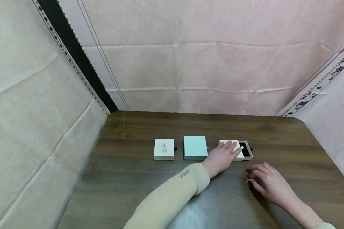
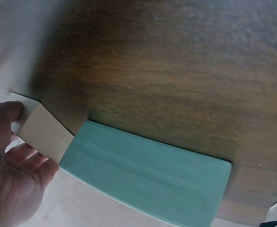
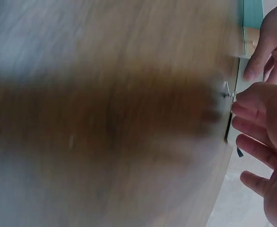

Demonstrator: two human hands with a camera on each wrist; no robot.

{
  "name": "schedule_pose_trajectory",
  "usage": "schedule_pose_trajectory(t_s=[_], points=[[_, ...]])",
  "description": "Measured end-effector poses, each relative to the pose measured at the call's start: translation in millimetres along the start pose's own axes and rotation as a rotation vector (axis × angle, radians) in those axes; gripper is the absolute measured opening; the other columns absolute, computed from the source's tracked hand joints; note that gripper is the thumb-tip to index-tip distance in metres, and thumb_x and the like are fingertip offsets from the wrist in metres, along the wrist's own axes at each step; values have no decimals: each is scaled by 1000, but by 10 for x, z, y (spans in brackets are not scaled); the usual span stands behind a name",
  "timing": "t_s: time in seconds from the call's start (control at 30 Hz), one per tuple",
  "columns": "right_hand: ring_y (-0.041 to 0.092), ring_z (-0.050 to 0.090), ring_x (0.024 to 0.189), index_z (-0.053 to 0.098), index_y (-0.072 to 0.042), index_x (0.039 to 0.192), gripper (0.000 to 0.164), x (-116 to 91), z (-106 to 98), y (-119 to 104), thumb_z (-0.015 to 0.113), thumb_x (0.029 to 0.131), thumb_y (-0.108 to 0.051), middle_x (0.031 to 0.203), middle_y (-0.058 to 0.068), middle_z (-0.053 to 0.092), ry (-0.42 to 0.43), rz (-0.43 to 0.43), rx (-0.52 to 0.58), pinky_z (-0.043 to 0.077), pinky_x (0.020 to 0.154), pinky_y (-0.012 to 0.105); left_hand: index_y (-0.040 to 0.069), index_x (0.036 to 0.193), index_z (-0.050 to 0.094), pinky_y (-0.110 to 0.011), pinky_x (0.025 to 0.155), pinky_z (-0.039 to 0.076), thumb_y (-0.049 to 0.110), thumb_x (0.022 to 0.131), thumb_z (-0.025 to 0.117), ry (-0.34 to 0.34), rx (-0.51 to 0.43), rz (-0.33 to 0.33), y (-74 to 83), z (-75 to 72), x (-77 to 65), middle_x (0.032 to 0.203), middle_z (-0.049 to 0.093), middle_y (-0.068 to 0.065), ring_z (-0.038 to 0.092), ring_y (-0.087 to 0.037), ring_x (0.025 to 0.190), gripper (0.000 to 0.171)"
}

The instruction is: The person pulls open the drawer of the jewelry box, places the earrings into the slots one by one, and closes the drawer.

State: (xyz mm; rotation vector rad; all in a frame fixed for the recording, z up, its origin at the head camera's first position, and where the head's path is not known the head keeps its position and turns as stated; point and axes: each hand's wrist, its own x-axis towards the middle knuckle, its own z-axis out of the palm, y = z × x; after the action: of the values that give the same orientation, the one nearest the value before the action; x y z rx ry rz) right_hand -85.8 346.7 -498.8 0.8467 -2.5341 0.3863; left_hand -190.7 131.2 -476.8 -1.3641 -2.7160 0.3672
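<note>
My left hand (image 1: pixel 220 156) lies across a small white drawer box (image 2: pixel 46 133) and grips it, thumb along the near side and fingers over the top. The box's drawer (image 1: pixel 248 157) is pulled partway out to the right and shows a black lining. A small white item (image 1: pixel 242 147) sits at the drawer's left end. In front and to the right, my right hand (image 1: pixel 268 183) pinches a small, thin, shiny metal piece (image 3: pixel 227 90) between thumb and fingertips, above the table. Its other fingers are loosely bent in the right wrist view.
A teal box (image 1: pixel 195 147) stands just left of the held box. Further left is a white box (image 1: pixel 164 149) with dark print on its lid and a black pull tab. All stand on a brown wooden table (image 1: pixel 126 171) with patterned pale cloth (image 1: pixel 218 70) hanging behind it.
</note>
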Motion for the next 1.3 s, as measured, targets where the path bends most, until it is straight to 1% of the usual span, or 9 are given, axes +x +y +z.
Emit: schedule_pose_trajectory(t_s=[0.13, 0.2, 0.33, 0.43, 0.73, 0.87, 0.93, 1.03, 1.3], points=[[30, 70, 97, 69, -17, 89, 55, -33, -17, 50, 34, 115, -50, 108, 6, 74, 7, -37, 5, 9, 127, 17, 30, 169, 33, -29, 123, 36, 24, 119, 35, 27, 18, 4, -1, 7, 4, 173, 35, 4, 34, -13, 158, 51], [30, 69, 98, 74, -14, 96, 58, -40, -15, 71, 31, 115, -49, 108, 5, 73, 3, -59, 13, 9, 127, 17, 30, 169, 33, -29, 123, 37, 24, 119, 35, 28, 21, 6, -2, 11, 2, 173, 35, 3, 34, -14, 158, 51], [30, 67, 103, 77, -12, 109, 14, -25, -16, 90, 65, 105, -17, 113, 5, 73, -31, -106, 42, 11, 128, 19, 29, 170, 33, -29, 123, 36, 24, 119, 35, 27, 21, 10, -3, 2, -3, 173, 35, 3, 34, -14, 158, 51], [31, 66, 106, 77, -12, 110, 35, -4, -10, 90, 73, 78, 2, 116, 7, 72, -48, -139, 56, 11, 128, 21, 29, 170, 32, -29, 123, 36, 24, 119, 34, 17, 19, 8, -5, -3, -3, 174, 33, 3, 33, -14, 159, 51], [32, 66, 105, 76, -15, 100, 39, 23, 6, 98, 75, 68, 7, 114, 8, 72, -61, -172, 46, 9, 128, 20, 30, 170, 31, -29, 124, 35, 25, 119, 34, 14, 7, 6, 1, -5, -1, 174, 33, 4, 33, -14, 159, 51], [32, 66, 104, 75, -16, 98, 12, 12, 3, 94, 64, 100, -12, 113, 7, 71, -53, -175, 41, 8, 128, 20, 31, 170, 31, -29, 123, 36, 25, 119, 34, 17, 11, 4, 2, -3, 0, 174, 33, 4, 33, -14, 158, 51], [33, 66, 103, 75, -15, 97, 34, 7, 0, 85, 49, 113, -29, 113, 7, 71, -46, -175, 38, 9, 128, 21, 31, 170, 31, -30, 123, 36, 25, 119, 34, 18, 11, 3, 0, -3, 0, 174, 33, 4, 33, -14, 159, 51], [33, 66, 103, 75, -15, 95, 55, -4, -4, 68, 33, 116, -45, 111, 6, 71, -38, -168, 27, 9, 128, 21, 31, 170, 30, -30, 124, 35, 25, 119, 34, 11, 11, -1, 0, -6, 1, 174, 32, 4, 32, -14, 159, 52], [32, 67, 101, 75, -15, 92, 57, -44, -36, 29, 34, 115, -48, 110, 6, 72, -41, -146, 22, 8, 128, 20, 33, 171, 27, -28, 125, 32, 27, 119, 32, -26, -3, -9, 7, -37, -14, 176, 28, 6, 28, -12, 160, 53]])
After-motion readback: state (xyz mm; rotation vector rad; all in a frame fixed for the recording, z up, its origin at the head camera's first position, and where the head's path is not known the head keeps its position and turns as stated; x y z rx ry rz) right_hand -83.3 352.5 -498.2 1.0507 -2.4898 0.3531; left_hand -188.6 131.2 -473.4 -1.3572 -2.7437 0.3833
